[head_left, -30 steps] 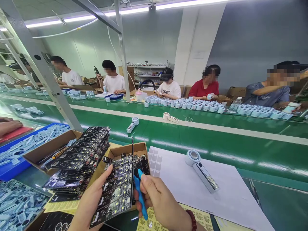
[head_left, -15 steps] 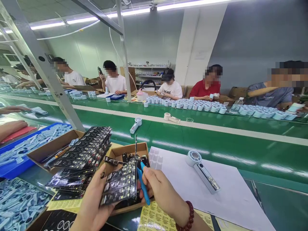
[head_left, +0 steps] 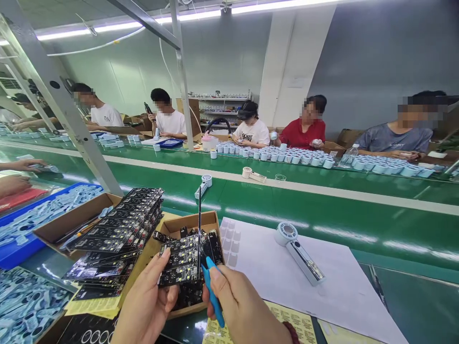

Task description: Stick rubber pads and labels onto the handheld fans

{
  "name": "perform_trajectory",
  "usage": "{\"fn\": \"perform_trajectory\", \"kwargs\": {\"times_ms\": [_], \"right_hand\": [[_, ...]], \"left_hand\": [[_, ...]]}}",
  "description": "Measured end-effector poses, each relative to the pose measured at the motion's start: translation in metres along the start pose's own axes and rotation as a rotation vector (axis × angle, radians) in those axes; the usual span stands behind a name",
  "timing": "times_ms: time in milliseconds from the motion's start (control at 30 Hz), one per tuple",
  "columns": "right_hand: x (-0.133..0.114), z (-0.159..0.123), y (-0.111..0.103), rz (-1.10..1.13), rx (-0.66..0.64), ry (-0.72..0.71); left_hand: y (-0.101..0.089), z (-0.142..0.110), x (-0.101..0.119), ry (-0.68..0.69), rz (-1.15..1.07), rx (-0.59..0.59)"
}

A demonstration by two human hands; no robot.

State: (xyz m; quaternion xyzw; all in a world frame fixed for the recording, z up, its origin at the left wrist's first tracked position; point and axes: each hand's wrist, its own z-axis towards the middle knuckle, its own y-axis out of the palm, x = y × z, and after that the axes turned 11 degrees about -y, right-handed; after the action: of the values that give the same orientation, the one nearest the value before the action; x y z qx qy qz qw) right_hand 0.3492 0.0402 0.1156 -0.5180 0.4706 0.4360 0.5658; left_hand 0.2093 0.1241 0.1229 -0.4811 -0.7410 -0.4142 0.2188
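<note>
At the centre of the bench, I observe the left hand (head_left: 145, 298) with thumb and fingers clamped on the left edge of a flat black circuit-board panel with white components (head_left: 177, 265); the panel is held tilted above an open brown cardboard box (head_left: 210, 219), covering part of the black board pieces inside. I observe the right hand (head_left: 244, 303) closed around a pair of cutters with bright blue handles (head_left: 215, 296); the tool's dark tip is at the panel's right edge, beside a thin, dark, upright strip (head_left: 200, 215); the strip partly hides the tip, so I cannot tell whether its jaws stand apart or together.

Surroundings: left of the box, a fanned stack of black circuit-board panels (head_left: 125, 220) rises beside the left hand and overlaps a shallow brown cardboard tray (head_left: 95, 203); farther left lies a blue plastic bin of pale blue parts (head_left: 14, 255); right of the box, a white paper sheet (head_left: 344, 306) bears a pale blue handheld fan (head_left: 304, 263); yellow printed label sheets (head_left: 296, 317) lie partly beneath the right forearm; beyond, a slanted grey metal post (head_left: 89, 150) interrupts my view of the green conveyor belt (head_left: 322, 200).
</note>
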Motion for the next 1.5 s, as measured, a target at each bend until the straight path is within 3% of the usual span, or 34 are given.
{"fn": "perform_trajectory", "kwargs": {"times_ms": [100, 167, 267, 400, 500, 600, 800, 867, 1033, 1100, 1167, 1267, 1333, 1400, 1500], "right_hand": [[0.009, 0.007, 0.010, 0.390, 0.004, -0.002], [0.011, 0.015, 0.013, 0.641, -0.030, 0.020], [0.008, 0.023, 0.013, 0.821, -0.044, 0.049], [0.003, 0.026, 0.011, 0.802, -0.002, -0.011], [0.004, 0.028, 0.010, 0.780, 0.015, -0.012], [0.006, 0.030, 0.004, 0.624, 0.059, -0.032], [-0.006, 0.011, -0.027, 0.351, -0.165, -0.052], [-0.012, 0.001, -0.033, 0.229, -0.183, -0.064], [-0.015, -0.011, -0.026, -0.157, -0.099, -0.077], [-0.011, -0.010, -0.020, -0.053, -0.079, -0.095], [-0.006, -0.007, -0.016, 0.235, -0.093, -0.103], [-0.004, -0.004, -0.013, 0.472, -0.041, -0.177], [-0.009, -0.007, -0.014, 0.378, 0.003, -0.231], [-0.015, -0.012, -0.015, 0.248, -0.040, -0.254], [-0.019, -0.019, -0.012, 0.114, -0.127, -0.278]], "left_hand": [[0.011, -0.011, 0.002, -0.155, -0.152, 0.025], [0.017, -0.016, 0.005, -0.339, -0.229, 0.018], [0.021, -0.018, 0.007, -0.497, -0.292, -0.037], [0.024, -0.010, 0.010, -0.363, -0.238, -0.089], [0.028, -0.003, 0.011, -0.359, -0.152, -0.093], [0.029, 0.002, 0.008, -0.296, -0.094, -0.059], [0.019, 0.002, 0.009, 0.123, 0.108, -0.081], [0.017, 0.001, 0.013, 0.227, 0.181, -0.091], [0.020, -0.005, 0.017, 0.178, 0.172, -0.050], [0.022, -0.005, 0.015, 0.068, 0.116, -0.047], [0.024, -0.003, 0.013, -0.048, 0.069, -0.045], [0.028, 0.007, 0.010, -0.086, 0.073, -0.047], [0.027, 0.011, 0.009, -0.041, 0.152, -0.084], [0.022, 0.011, 0.011, 0.055, 0.303, -0.131], [0.001, -0.002, 0.021, 0.354, 0.577, -0.099]]}}
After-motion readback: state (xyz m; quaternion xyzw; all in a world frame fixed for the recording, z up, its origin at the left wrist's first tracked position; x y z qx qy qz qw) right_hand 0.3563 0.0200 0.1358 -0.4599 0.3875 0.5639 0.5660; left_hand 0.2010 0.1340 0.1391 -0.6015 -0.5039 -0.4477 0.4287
